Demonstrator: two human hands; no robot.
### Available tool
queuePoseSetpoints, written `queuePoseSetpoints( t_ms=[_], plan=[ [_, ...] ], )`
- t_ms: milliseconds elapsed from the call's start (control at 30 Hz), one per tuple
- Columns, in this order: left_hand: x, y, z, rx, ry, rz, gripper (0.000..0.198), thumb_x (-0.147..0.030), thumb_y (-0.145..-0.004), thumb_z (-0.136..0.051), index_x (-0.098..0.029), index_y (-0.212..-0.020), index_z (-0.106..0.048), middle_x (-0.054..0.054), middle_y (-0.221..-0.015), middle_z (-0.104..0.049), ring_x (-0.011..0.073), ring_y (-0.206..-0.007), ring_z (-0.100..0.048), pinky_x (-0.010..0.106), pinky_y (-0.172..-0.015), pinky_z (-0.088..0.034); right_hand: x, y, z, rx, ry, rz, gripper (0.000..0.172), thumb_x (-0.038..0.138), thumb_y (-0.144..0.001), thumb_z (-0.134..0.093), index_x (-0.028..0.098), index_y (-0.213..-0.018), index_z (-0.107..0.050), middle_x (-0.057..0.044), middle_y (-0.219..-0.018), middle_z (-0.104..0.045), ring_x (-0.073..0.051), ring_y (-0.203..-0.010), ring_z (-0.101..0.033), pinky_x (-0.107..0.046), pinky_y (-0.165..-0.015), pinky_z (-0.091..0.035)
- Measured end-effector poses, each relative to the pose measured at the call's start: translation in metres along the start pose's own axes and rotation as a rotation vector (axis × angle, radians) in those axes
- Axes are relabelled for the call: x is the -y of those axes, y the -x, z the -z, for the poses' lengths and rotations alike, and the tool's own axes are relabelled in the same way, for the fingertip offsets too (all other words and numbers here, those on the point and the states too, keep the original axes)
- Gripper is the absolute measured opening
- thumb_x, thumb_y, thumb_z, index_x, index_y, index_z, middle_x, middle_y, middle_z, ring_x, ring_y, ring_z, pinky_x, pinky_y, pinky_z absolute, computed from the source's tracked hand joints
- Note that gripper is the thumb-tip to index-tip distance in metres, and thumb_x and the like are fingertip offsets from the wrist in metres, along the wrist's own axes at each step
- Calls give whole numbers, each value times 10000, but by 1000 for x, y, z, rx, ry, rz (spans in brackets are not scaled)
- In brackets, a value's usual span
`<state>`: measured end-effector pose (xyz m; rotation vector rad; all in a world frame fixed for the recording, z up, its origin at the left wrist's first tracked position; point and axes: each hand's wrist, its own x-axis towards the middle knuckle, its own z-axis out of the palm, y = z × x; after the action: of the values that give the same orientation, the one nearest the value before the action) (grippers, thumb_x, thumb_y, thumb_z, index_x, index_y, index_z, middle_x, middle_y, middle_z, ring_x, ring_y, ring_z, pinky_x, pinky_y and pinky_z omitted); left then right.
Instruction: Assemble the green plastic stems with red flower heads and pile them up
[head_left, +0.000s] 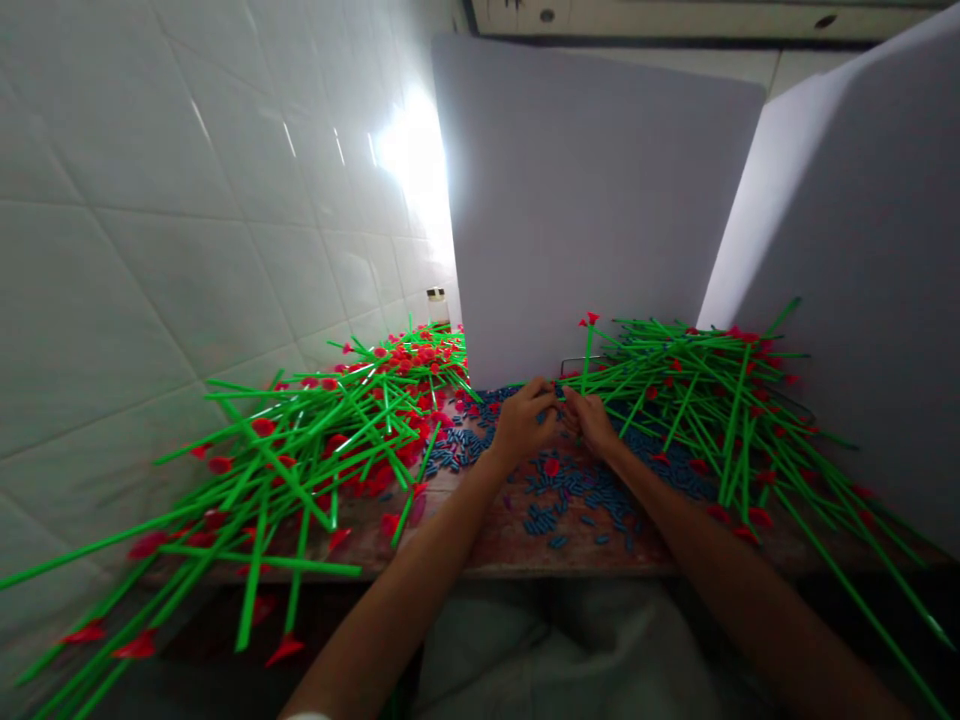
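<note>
Both of my hands meet over the middle of the wooden table, close together. My left hand (527, 422) has its fingers curled inward; what lies in them is too small to make out. My right hand (591, 422) is closed, its fingertips facing the left hand. From it rises a green stick (587, 352), nearly upright, with red cup-shaped tips at the top. Small dark-blue cylindrical pieces (592, 485) lie scattered under and around both hands. Among them, just below the hands, is a red cup piece (552, 467).
A heap of green sticks with red cups (360, 430) covers the left side, some overhanging the front table edge (555, 572). Another stick pile (697, 390) fills the right. White panels (600, 200) stand behind and right; a tiled wall (187, 250) is left. A small jar (437, 305) stands behind.
</note>
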<state>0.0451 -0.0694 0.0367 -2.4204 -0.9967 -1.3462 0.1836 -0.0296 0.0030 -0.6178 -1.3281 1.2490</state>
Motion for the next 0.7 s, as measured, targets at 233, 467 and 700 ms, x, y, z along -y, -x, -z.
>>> queuePoseSetpoints(
  t_ms=[233,467,700],
  plan=[
    [20,4,11,-23,-105,215,181,-126,-783,-475,-189,-744,-641,29,-876,-573,119,-773,-552,229,-718,-431,-5,7,-2,73,193,-86,546,635,-735,-537,212,-479,-305,74,-392,-258,-59,-346,-214,-228,-369,-138],
    [49,11,27,-82,-145,333,198,-154,-788,-448,-186,-701,-623,7,-810,-552,102,-691,-524,216,-652,-397,0,9,-8,60,232,-15,378,543,-709,-616,177,-651,-543,47,-539,-427,-81,-476,-354,-198,-440,-240],
    [50,10,17,4,-115,277,204,-190,-816,-434,-187,-697,-600,2,-801,-538,106,-709,-527,220,-655,-390,36,-17,10,-113,-184,126,325,455,-670,-666,216,-883,-607,13,-676,-553,-116,-623,-519,-209,-540,-395]
  ],
)
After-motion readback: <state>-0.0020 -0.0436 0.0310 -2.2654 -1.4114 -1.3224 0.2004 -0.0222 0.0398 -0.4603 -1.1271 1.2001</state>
